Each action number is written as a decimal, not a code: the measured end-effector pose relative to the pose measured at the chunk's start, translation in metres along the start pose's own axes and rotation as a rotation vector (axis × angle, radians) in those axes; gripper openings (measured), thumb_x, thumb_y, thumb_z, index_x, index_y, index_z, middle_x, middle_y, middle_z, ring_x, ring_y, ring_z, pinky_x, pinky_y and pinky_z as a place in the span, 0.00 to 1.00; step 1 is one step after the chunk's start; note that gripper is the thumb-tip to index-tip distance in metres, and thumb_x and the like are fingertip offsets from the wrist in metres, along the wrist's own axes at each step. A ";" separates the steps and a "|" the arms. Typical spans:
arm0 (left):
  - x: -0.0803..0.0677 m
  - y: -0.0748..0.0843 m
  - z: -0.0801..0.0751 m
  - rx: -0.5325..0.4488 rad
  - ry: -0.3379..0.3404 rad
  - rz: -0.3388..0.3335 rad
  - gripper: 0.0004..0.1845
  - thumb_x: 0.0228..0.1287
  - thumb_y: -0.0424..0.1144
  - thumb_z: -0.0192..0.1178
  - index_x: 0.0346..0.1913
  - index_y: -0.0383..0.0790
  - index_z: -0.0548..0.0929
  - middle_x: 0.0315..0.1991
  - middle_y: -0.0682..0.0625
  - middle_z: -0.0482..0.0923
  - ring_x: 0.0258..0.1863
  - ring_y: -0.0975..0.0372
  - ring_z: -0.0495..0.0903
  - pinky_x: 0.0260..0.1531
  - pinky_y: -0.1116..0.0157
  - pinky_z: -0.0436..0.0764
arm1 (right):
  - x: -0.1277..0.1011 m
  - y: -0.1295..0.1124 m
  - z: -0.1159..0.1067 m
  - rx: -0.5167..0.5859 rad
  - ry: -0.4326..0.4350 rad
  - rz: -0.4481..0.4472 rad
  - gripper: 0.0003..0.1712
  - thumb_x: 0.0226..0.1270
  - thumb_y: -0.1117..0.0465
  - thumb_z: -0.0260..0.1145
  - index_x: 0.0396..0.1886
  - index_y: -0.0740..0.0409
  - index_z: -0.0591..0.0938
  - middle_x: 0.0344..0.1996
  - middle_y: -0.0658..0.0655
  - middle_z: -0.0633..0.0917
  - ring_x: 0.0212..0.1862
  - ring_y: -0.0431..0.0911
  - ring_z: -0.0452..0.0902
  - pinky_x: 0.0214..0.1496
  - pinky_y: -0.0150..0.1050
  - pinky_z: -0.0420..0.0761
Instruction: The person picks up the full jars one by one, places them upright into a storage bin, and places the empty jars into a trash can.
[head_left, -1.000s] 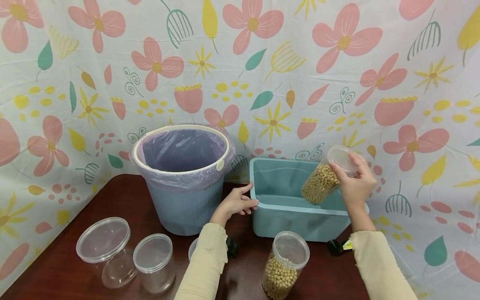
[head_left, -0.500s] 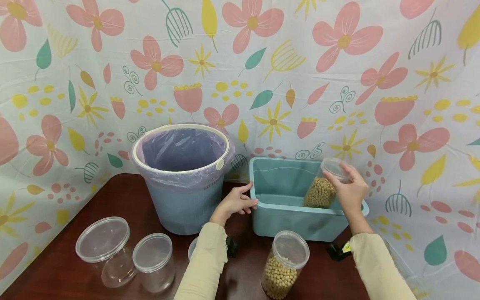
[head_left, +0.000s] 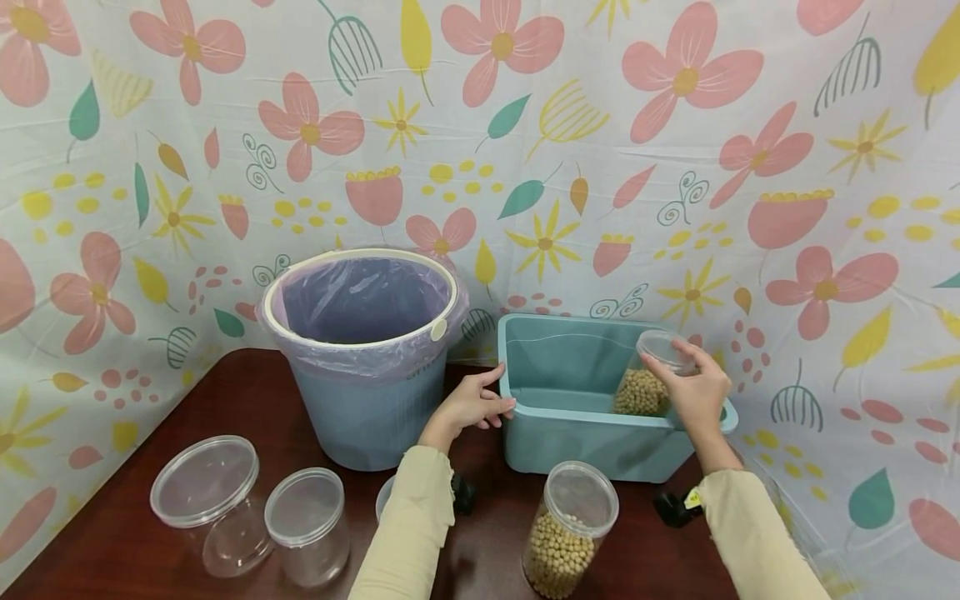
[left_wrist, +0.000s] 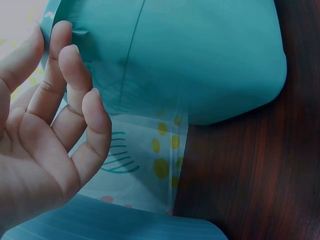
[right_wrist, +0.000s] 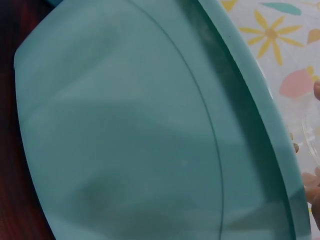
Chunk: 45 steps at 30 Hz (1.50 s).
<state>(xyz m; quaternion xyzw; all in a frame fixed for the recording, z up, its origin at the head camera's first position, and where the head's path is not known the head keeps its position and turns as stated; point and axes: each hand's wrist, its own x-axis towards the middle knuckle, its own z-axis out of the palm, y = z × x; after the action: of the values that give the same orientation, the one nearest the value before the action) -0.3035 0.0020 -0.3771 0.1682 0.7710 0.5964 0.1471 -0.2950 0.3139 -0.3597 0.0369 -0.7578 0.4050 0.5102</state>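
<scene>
A clear jar of soybeans (head_left: pixel 640 390) stands tilted inside the teal bin (head_left: pixel 585 411), low against its right end. My right hand (head_left: pixel 693 379) grips the jar from above by its clear lid (head_left: pixel 663 347). My left hand (head_left: pixel 474 403) rests with relaxed fingers on the bin's left rim. In the left wrist view the left hand (left_wrist: pixel 47 125) has its fingertips against the teal bin (left_wrist: pixel 200 55). The right wrist view shows mostly the outer wall of the teal bin (right_wrist: pixel 125 140), with a sliver of the lid (right_wrist: pixel 312 135) at the right edge.
A blue bucket (head_left: pixel 367 392) with a purple liner stands left of the bin. A second lidded jar of soybeans (head_left: pixel 572 530) is at the table's front. Two empty lidded jars (head_left: pixel 206 500) (head_left: pixel 307 525) sit front left. A flowered cloth hangs close behind.
My right hand has lowered the jar of soybeans from above the bin's rim down into the bin. The left hand has stayed on the rim.
</scene>
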 end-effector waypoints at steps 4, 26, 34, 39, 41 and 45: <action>0.000 0.000 0.000 -0.006 0.000 0.000 0.37 0.58 0.38 0.61 0.68 0.48 0.55 0.26 0.44 0.81 0.19 0.61 0.77 0.30 0.52 0.76 | -0.001 0.002 0.000 -0.013 -0.006 0.013 0.24 0.35 0.67 0.77 0.38 0.68 0.83 0.35 0.65 0.82 0.17 0.26 0.64 0.18 0.21 0.61; 0.000 0.000 0.000 -0.038 0.000 0.001 0.37 0.58 0.37 0.60 0.68 0.47 0.55 0.26 0.44 0.81 0.18 0.61 0.76 0.19 0.67 0.73 | -0.006 0.001 -0.006 -0.281 -0.327 0.137 0.26 0.42 0.56 0.74 0.38 0.71 0.80 0.35 0.68 0.80 0.20 0.51 0.66 0.24 0.37 0.64; 0.001 -0.001 0.001 -0.027 0.003 0.007 0.37 0.57 0.37 0.61 0.68 0.47 0.55 0.26 0.45 0.81 0.18 0.62 0.76 0.20 0.64 0.74 | -0.003 0.003 -0.010 -0.363 -0.462 0.191 0.31 0.44 0.50 0.73 0.40 0.72 0.80 0.08 0.55 0.74 0.12 0.46 0.61 0.19 0.37 0.62; 0.001 -0.001 0.001 -0.027 -0.001 0.014 0.37 0.57 0.38 0.61 0.68 0.47 0.55 0.28 0.42 0.81 0.18 0.61 0.76 0.23 0.61 0.76 | 0.002 0.000 -0.016 -0.396 -0.560 0.248 0.35 0.48 0.46 0.70 0.45 0.73 0.77 0.25 0.65 0.79 0.19 0.50 0.68 0.25 0.39 0.67; 0.001 -0.001 0.001 -0.028 -0.001 0.012 0.37 0.58 0.38 0.61 0.68 0.47 0.55 0.28 0.42 0.81 0.18 0.61 0.76 0.22 0.62 0.75 | 0.005 -0.003 -0.020 -0.409 -0.623 0.270 0.38 0.49 0.44 0.68 0.47 0.73 0.75 0.36 0.71 0.77 0.27 0.54 0.71 0.28 0.42 0.70; 0.000 0.000 0.001 -0.029 -0.004 0.003 0.37 0.58 0.37 0.60 0.68 0.46 0.55 0.27 0.44 0.82 0.18 0.61 0.76 0.20 0.66 0.73 | 0.009 -0.008 -0.028 -0.428 -0.727 0.285 0.42 0.49 0.41 0.67 0.49 0.74 0.72 0.46 0.76 0.72 0.37 0.62 0.70 0.33 0.49 0.72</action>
<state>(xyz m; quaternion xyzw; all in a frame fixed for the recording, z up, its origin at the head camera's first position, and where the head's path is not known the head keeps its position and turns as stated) -0.3035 0.0027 -0.3776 0.1682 0.7617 0.6074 0.1502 -0.2750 0.3301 -0.3441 -0.0344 -0.9522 0.2660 0.1460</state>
